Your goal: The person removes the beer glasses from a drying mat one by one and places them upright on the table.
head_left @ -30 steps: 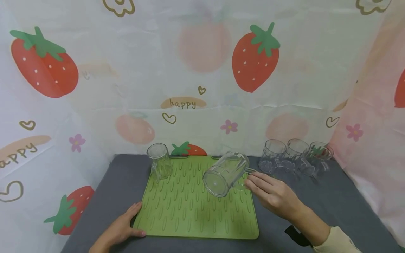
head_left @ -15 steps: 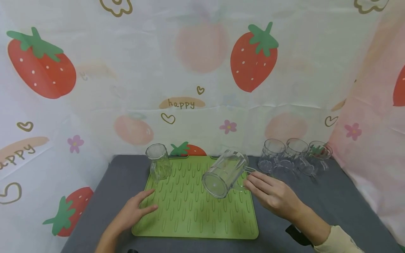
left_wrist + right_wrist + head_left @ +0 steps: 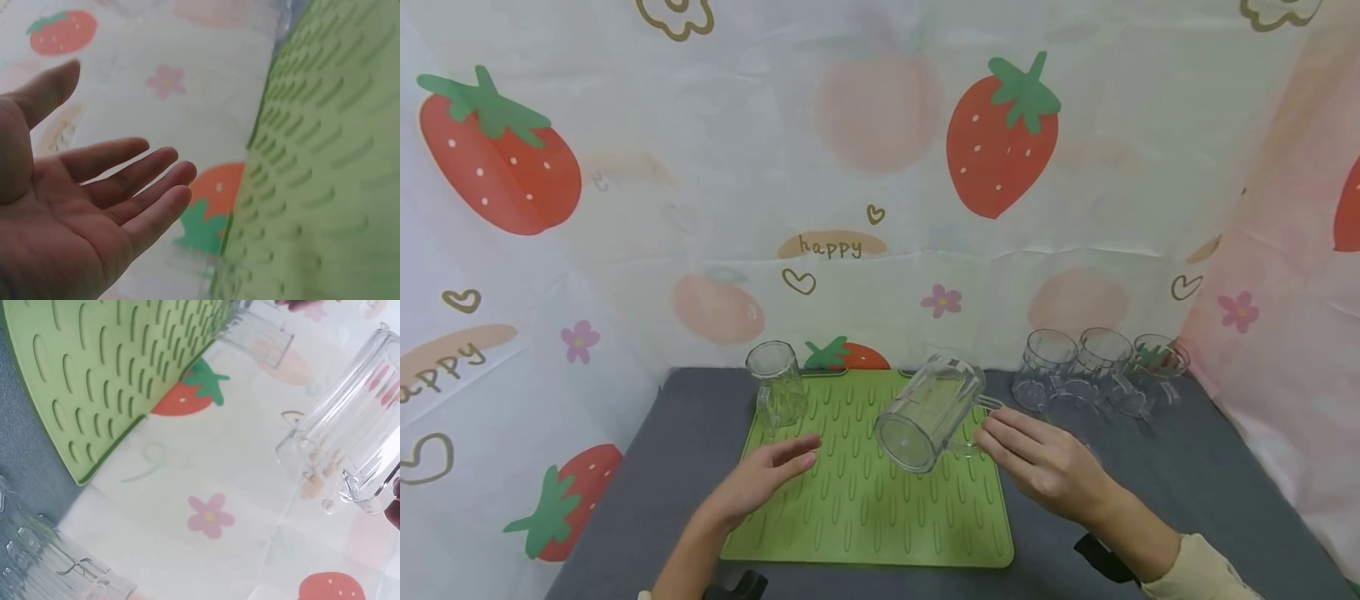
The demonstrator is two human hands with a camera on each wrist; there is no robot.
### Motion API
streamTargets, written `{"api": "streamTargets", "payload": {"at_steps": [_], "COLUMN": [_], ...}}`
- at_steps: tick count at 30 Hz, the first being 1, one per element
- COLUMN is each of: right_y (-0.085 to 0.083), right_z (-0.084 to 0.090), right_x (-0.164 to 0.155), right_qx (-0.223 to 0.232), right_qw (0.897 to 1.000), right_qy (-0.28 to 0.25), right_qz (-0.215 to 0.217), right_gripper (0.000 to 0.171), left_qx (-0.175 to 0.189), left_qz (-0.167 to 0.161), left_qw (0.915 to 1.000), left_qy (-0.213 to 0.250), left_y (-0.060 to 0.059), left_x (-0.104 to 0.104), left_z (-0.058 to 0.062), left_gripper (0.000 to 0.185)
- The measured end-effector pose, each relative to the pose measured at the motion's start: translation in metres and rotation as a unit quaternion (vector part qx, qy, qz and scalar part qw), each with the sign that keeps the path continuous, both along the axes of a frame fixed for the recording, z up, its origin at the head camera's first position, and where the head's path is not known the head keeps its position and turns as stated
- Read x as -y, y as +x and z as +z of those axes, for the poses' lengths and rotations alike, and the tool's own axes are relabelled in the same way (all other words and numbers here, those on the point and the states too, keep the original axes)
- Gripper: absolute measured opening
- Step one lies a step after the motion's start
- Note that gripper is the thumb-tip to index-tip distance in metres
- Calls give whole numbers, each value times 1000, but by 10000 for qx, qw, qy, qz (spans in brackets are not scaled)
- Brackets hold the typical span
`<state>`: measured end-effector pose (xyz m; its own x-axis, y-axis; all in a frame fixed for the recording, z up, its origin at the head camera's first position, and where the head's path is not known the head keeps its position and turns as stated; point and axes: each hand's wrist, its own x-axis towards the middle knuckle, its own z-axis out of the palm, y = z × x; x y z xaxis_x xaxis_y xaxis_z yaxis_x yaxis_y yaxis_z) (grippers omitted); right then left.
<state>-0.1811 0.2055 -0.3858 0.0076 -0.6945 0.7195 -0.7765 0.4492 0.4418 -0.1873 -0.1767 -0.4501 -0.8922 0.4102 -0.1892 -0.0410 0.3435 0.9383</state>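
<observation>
My right hand (image 3: 1045,465) grips the handle of a clear glass mug (image 3: 928,414). The mug is tilted in the air over the green drying mat (image 3: 865,533), its base towards me and its mouth up and away. In the right wrist view only a bit of the fingers (image 3: 394,512) shows at the handle of the held mug (image 3: 340,419). Over the mat's left part reaches my left hand (image 3: 763,482), apart from the mug, holding nothing. The left wrist view shows that palm (image 3: 81,231) with fingers extended and spread.
A second glass mug (image 3: 781,385) stands at the mat's far left corner. Three more clear mugs, among them the nearest one (image 3: 1043,371), stand in a row at the back right of the grey table (image 3: 1195,475). Strawberry-printed cloth (image 3: 880,167) hangs behind and at both sides.
My left hand has lifted from the mat's left edge and moved right over the mat towards the held mug. The right hand and its mug have stayed nearly still.
</observation>
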Motion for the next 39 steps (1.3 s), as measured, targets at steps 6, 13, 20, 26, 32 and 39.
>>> {"api": "streamTargets", "payload": {"at_steps": [6, 13, 20, 26, 32, 39], "right_y": [-1, -2, -2, -3, -4, -4], "right_z": [-1, -4, -4, -4, -5, -9], "right_x": [3, 7, 10, 13, 15, 17], "right_qx": [-104, -145, -175, -261, -324, -326], "right_qw": [9998, 9991, 9985, 9980, 9976, 9977], "right_qy": [-114, -246, -252, -173, -146, -98], "right_qz": [135, 305, 445, 552, 594, 586], "right_gripper": [32, 31, 29, 28, 28, 29], "left_qx": [307, 888, 1543, 2119, 2581, 2621], "left_qz": [90, -193, -340, -487, -625, -935], "left_qw": [9944, 9742, 9616, 9500, 9312, 9321], "left_qy": [1011, 2067, 2246, 2240, 2496, 2319], "left_y": [-7, -18, -29, -41, -48, -49], "left_x": [-22, -43, -63, -76, -87, -95], "left_z": [8, 18, 31, 41, 46, 48], "left_gripper": [66, 69, 84, 86, 80, 77]}}
